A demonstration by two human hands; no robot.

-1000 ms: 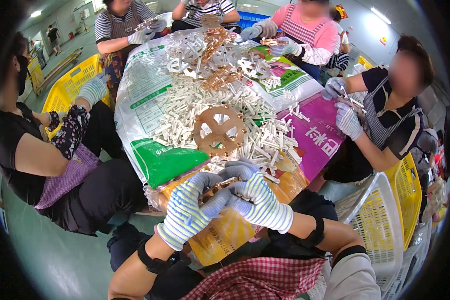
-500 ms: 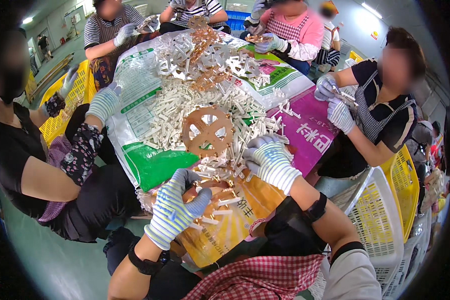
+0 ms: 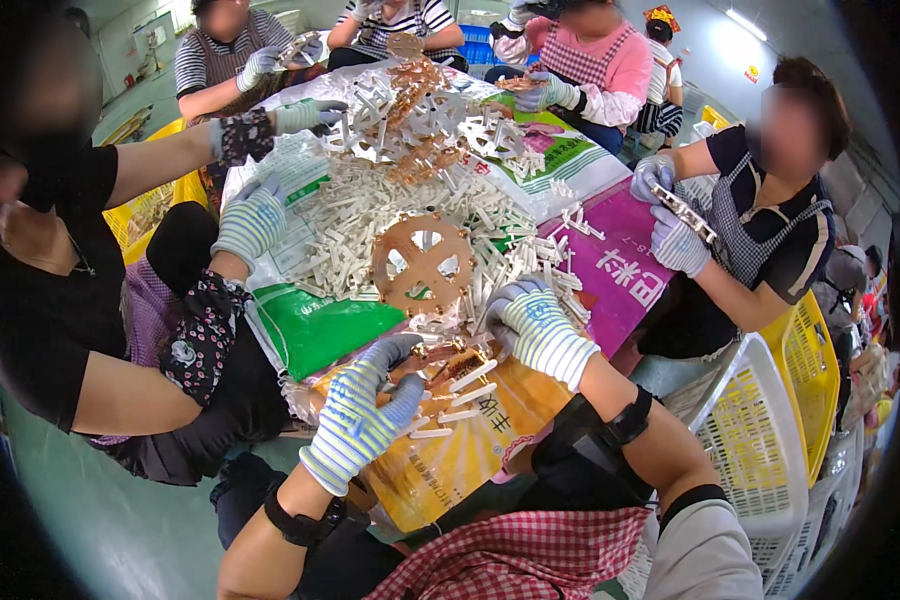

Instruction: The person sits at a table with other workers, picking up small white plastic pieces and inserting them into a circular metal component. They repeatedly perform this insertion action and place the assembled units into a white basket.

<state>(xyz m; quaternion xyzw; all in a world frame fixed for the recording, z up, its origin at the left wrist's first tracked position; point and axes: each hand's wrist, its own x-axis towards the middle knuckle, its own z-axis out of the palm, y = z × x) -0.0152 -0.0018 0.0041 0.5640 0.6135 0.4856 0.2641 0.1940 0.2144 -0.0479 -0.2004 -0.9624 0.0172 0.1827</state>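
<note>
Grasping the left edge of a copper-coloured part (image 3: 458,366), your left hand (image 3: 358,420) has it between thumb and fingers, low over the yellow end of the table cover, with white strips (image 3: 462,396) jutting from its near rim. Your right hand (image 3: 538,325) is curled at the near right edge of the heap of loose white strips (image 3: 345,240); you cannot tell from this view whether its fingers hold anything. Just beyond your hands, 1 round copper-coloured plate (image 3: 422,264) with cut-out windows lies on that heap.

To your right stand a white slotted crate (image 3: 755,430) and, just beside it, a yellow crate (image 3: 808,375); their contents cannot be made out. To your left, behind a co-worker (image 3: 55,330), another yellow crate (image 3: 130,225) holds something tan, too blurred to name. A blue crate (image 3: 477,50) sits past the far end of the table, its inside hidden.

As for print, the plastic cover carries large white characters on its purple panel (image 3: 590,255), dark characters beside a sun-ray design on its yellow panel (image 3: 440,480), and small green lines of text on its white part (image 3: 300,150).
</note>
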